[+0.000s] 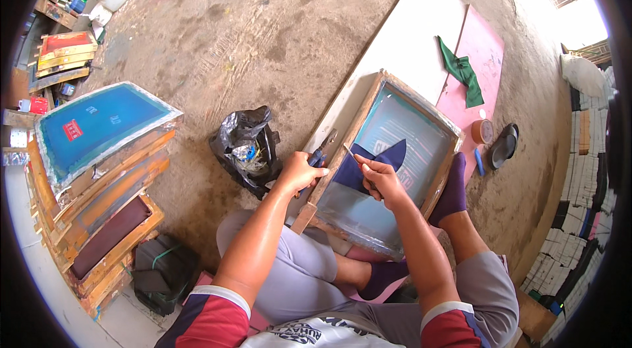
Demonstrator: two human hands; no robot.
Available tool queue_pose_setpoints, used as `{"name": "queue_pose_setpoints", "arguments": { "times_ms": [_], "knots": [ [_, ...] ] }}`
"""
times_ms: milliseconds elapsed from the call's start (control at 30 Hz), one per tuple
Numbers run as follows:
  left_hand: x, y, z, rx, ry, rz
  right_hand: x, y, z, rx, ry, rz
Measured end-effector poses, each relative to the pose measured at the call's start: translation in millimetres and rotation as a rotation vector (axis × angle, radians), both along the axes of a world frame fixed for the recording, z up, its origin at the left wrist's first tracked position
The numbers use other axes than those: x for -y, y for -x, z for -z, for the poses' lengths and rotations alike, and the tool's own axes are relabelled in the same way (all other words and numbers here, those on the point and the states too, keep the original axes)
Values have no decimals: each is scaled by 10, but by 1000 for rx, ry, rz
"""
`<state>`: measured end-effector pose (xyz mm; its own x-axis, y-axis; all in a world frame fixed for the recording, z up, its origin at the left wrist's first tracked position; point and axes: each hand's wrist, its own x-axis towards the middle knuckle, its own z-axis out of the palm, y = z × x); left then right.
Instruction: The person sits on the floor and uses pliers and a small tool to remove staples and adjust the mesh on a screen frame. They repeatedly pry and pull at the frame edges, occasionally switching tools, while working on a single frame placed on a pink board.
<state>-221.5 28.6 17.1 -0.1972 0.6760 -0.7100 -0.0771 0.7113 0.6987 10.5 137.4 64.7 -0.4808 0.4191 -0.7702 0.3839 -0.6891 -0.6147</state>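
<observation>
A wooden screen-printing frame (431, 202) with blue-grey mesh lies tilted in front of my legs. At its left rail, my left hand (302, 171) is closed round the dark handles of what look like pliers (326, 140), jaws pointing away from me. My right hand (380, 181) is above the mesh, its fingers pinching a thin, light-coloured piece (349, 150) that reaches toward the same rail; its kind is too small to tell. Below that hand, a folded dark blue cloth (392, 153) rests on the mesh, partly hidden by the fingers.
A black plastic bag (241, 150) with scraps stands left of the frame. White (421, 25) and pink (484, 42) boards lie beyond, with a green cloth (463, 71) on them. Tape (482, 131) and a sandal (505, 146) are at right; stacked frames (108, 183) stand left.
</observation>
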Motion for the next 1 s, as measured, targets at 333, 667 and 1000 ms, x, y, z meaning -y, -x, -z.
{"name": "queue_pose_setpoints", "arguments": {
  "times_ms": [333,667,1000],
  "knots": [
    [-26,-1,1,-21,7,11,138,-209,232,168,-763,-162],
    [20,-2,62,-78,-39,44,164,122,-219,447,-866,-274],
    [35,-17,219,-157,-38,43,206,287,-338,578,-922,-395]
  ]
}}
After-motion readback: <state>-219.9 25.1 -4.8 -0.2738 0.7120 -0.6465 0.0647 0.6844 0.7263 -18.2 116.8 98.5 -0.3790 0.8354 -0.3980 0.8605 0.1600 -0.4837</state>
